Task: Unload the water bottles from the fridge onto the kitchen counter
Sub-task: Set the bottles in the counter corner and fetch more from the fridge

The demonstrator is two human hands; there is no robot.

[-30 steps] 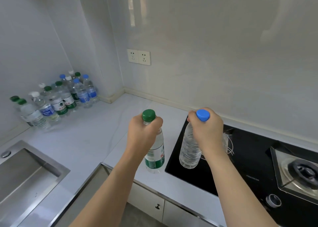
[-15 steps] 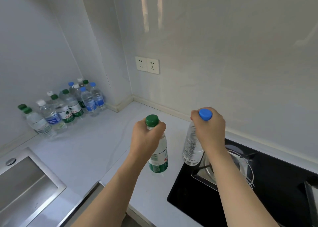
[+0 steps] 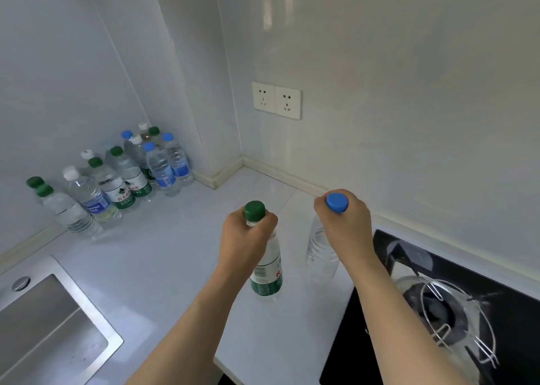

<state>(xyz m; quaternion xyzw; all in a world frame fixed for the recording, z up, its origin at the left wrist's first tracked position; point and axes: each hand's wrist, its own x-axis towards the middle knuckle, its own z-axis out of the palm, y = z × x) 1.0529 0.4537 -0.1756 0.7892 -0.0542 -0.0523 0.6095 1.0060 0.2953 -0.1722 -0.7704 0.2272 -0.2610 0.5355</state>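
Observation:
My left hand grips the neck of a green-capped bottle with a green and white label, held upright over the white counter. My right hand grips the neck of a clear blue-capped bottle, also upright over the counter, just left of the hob. Whether either bottle's base touches the counter cannot be told. Several water bottles with green, white and blue caps stand in a cluster against the left wall in the corner.
A steel sink is set into the counter at the lower left. A black gas hob with a wire pot stand lies at the right. Two wall sockets sit on the back wall above the corner.
Both hands have carried their bottles left, off the black hob and over the white counter, nearer the corner. The view has turned left with them.

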